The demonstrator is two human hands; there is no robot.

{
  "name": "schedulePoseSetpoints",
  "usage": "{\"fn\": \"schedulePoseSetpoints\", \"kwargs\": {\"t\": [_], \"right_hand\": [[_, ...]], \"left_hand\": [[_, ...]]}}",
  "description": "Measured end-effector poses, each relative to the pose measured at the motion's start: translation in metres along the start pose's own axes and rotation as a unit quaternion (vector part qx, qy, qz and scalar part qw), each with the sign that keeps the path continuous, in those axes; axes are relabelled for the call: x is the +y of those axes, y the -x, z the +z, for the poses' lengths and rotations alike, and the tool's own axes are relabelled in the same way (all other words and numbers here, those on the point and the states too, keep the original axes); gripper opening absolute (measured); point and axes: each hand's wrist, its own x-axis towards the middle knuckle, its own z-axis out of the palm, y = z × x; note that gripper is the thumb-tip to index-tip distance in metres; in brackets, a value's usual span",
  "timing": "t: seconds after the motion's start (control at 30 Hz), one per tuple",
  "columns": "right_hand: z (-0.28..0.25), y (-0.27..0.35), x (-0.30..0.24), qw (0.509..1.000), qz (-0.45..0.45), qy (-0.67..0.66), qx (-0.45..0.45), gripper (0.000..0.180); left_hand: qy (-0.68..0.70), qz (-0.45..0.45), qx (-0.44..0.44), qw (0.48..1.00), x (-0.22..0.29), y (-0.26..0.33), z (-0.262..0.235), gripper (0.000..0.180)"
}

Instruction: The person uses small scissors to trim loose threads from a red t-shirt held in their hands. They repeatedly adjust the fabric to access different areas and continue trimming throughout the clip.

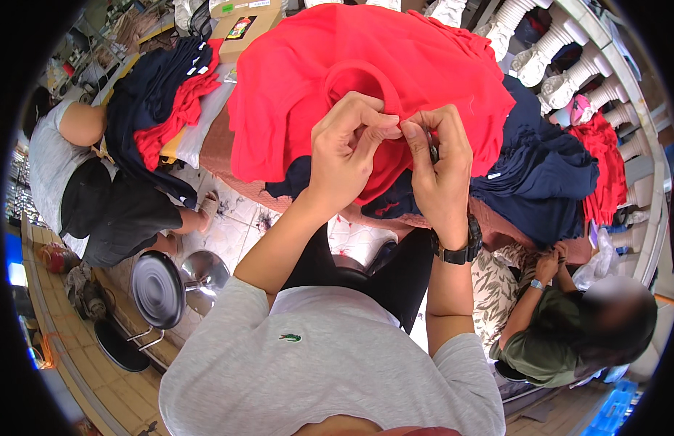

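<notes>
A red shirt (293, 80) is spread over the table in front of me, its round collar turned up near the middle. My left hand (349, 142) is closed in a pinch at the collar edge, fingertips on the red cloth. Close beside it, my right hand (442, 156) has thumb and fingers pressed together near the same edge. A small dark metal tool (433, 147), perhaps thread snips, shows between its thumb and fingers; most of it is hidden by the hand. Dark navy garments (391, 198) lie under the red cloth.
Navy garments (544, 160) and red cloth (602, 167) lie to the right. More navy garments (151, 94) hang at the left beside a seated person (82, 167). Another person (562, 334) sits at right. A cardboard box (246, 29) and a round black stool (157, 289) are nearby.
</notes>
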Motion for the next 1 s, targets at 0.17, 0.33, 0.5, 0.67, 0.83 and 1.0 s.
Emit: {"fn": "schedulePoseSetpoints", "kwargs": {"t": [0.17,0.33,0.5,0.67,0.83,1.0], "right_hand": [[0.002,0.003,0.003,0.999,0.003,-0.016,0.029,0.012],[0.009,0.027,-0.014,0.972,0.140,-0.182,0.050,0.027],[0.008,0.029,-0.032,0.908,0.298,-0.287,-0.063,0.057],[0.004,0.026,-0.032,0.873,0.346,-0.333,-0.087,0.050],[0.002,0.023,-0.027,0.868,0.356,-0.336,-0.080,0.052],[0.009,0.019,-0.017,0.853,0.370,-0.359,-0.077,0.052]], "left_hand": [[0.167,-0.106,-0.019,0.980,0.003,0.000,0.002,0.009],[0.322,-0.159,-0.009,0.933,0.008,-0.001,-0.005,0.009],[0.333,-0.208,-0.039,0.919,0.018,-0.001,-0.010,0.010],[0.288,-0.167,-0.006,0.943,0.013,0.001,-0.006,0.010],[0.274,-0.144,-0.024,0.950,0.010,0.003,-0.004,0.008],[0.221,-0.132,0.008,0.966,0.007,0.003,0.000,0.007]]}}
